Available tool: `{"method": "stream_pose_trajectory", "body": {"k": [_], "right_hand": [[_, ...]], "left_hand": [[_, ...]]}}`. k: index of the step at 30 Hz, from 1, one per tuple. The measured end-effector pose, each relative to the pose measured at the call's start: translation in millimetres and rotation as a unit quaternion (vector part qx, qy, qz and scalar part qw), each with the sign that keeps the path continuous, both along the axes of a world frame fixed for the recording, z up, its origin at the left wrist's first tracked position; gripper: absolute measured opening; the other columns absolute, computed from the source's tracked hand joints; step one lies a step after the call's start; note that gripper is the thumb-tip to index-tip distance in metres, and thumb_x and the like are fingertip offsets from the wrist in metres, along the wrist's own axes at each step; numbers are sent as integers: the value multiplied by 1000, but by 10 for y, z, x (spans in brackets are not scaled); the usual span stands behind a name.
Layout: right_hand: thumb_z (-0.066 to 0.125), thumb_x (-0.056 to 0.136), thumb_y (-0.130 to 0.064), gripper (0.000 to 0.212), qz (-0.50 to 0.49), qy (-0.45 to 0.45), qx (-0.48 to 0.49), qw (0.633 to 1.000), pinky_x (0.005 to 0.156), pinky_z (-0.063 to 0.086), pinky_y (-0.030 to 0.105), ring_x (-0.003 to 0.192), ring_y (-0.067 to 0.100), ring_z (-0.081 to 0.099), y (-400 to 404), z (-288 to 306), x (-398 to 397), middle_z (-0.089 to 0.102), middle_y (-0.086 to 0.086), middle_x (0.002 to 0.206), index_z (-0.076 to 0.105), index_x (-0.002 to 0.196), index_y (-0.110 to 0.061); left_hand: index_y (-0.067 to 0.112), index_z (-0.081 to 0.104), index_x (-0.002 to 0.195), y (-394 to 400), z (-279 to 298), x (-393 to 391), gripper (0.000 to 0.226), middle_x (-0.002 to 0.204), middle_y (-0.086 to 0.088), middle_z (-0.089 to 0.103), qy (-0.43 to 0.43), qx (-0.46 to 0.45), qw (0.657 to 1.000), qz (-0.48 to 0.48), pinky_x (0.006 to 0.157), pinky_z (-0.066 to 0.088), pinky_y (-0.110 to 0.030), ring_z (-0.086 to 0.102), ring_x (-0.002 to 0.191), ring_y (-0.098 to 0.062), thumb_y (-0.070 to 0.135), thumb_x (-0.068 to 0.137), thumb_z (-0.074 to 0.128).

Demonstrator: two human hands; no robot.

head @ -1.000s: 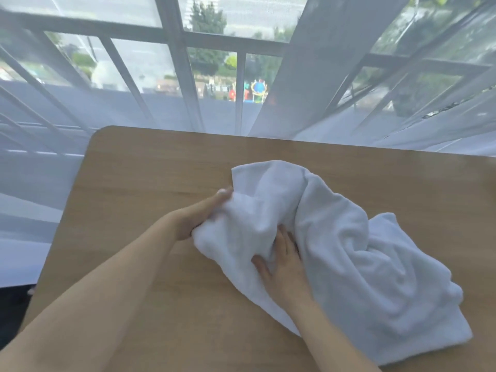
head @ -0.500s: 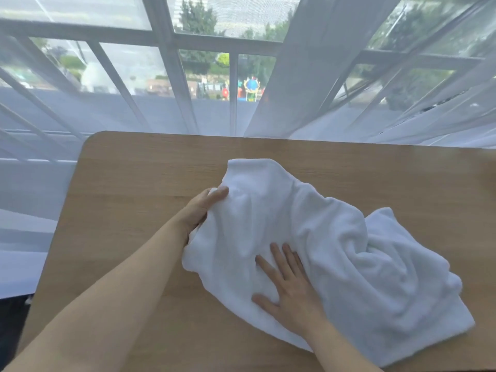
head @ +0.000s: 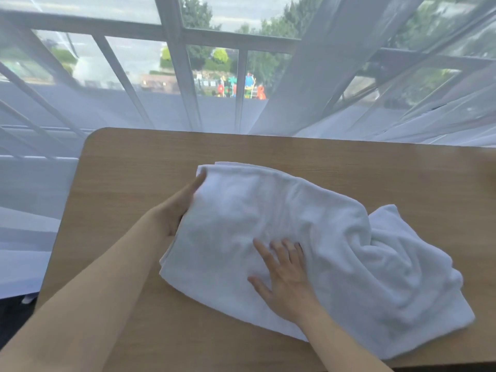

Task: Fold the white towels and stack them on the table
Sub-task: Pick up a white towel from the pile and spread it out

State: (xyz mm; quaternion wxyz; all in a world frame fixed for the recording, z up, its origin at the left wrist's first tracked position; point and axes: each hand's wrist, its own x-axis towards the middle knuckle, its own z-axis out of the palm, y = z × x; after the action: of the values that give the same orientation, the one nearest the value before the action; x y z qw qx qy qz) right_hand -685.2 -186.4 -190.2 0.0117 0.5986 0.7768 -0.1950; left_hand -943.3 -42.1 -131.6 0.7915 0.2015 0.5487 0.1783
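A white towel (head: 308, 237) lies spread and rumpled across the middle and right of the wooden table (head: 134, 170). Its left part is laid over in a flatter fold; its right part is bunched. My left hand (head: 179, 208) sits against the towel's left edge, thumb along the top, with the fingers hidden beneath the cloth. My right hand (head: 284, 275) lies flat on top of the towel with straight, spread fingers, pressing it down near the front.
The table's rounded far-left corner and left edge are near my left arm. Behind the table hang sheer white curtains (head: 349, 89) over a window with a railing (head: 188, 76). Bare wood shows along the far side and front left.
The towel's left part has been spread out flatter and wider. My right hand went from gripping a fold to lying flat on the cloth. My left hand shifted slightly along the left edge.
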Motion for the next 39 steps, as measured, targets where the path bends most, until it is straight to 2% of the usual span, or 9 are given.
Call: {"method": "stream_pose_trajectory", "body": {"k": [3,7,10,12,14,18,25,31,39], "right_hand": [[20,100,-65,66,-30,15,3,999,113,29,50,119,28,46,62,83,-75,47,-2,127,13,157,-35],[23,104,-55,56,-127,101,71,984,107,37,43,123,28,48,134,238,-108,46,5,143,20,157,-36],[25,104,-53,55,-100,42,83,991,112,32,53,138,33,43,139,287,-166,38,11,158,26,156,-37],[10,99,-66,62,-62,-6,-14,998,121,11,55,153,30,17,163,218,-230,9,3,169,10,158,-46],[-5,88,-74,71,-40,-30,-85,995,121,-10,54,154,24,-15,175,75,-273,-21,-9,164,-6,155,-51],[-3,86,-78,72,-36,-60,-131,989,115,-23,58,143,21,-42,266,15,-309,-40,-13,157,-21,151,-52],[19,88,-83,76,6,-96,-159,983,110,-23,66,140,22,-46,554,0,-212,-52,-17,148,-28,144,-59],[23,89,-82,77,29,-102,-161,981,112,-20,66,147,24,-36,701,45,-190,-43,-14,156,-20,148,-58],[10,95,-74,75,5,-89,-132,987,113,-23,63,141,24,-45,-64,-29,-394,-48,-10,153,-35,147,-45]], "left_hand": [[18,56,137,169,220,248,77,116,-12,73,29,29,995,-93,90,58,-44,74,99,-28,52,73,82],[11,64,123,65,356,296,40,114,-16,72,-58,119,991,-36,82,61,-43,72,99,-33,9,84,73],[10,66,126,-117,180,-81,45,121,-18,70,-114,117,985,60,83,59,-45,69,105,-36,20,84,77],[11,66,126,-221,-2,-385,42,114,-11,74,50,122,988,83,77,60,-39,73,99,-28,33,91,72],[17,71,116,-358,-106,-604,42,105,-1,77,232,142,962,30,74,58,-31,74,90,-17,51,92,63],[29,72,111,-563,-109,-701,46,104,13,76,223,131,955,-148,87,55,-32,73,95,-7,66,84,62],[25,63,129,-1042,-190,-643,43,122,-1,72,63,53,996,-28,97,54,-50,70,111,-26,33,88,76],[25,70,112,-1439,-277,-676,33,103,5,77,223,72,972,-14,90,58,-47,74,93,-19,52,95,59],[27,69,116,-1802,-302,-622,36,98,9,77,185,108,976,34,68,54,-26,72,85,-12,49,88,70]]}}
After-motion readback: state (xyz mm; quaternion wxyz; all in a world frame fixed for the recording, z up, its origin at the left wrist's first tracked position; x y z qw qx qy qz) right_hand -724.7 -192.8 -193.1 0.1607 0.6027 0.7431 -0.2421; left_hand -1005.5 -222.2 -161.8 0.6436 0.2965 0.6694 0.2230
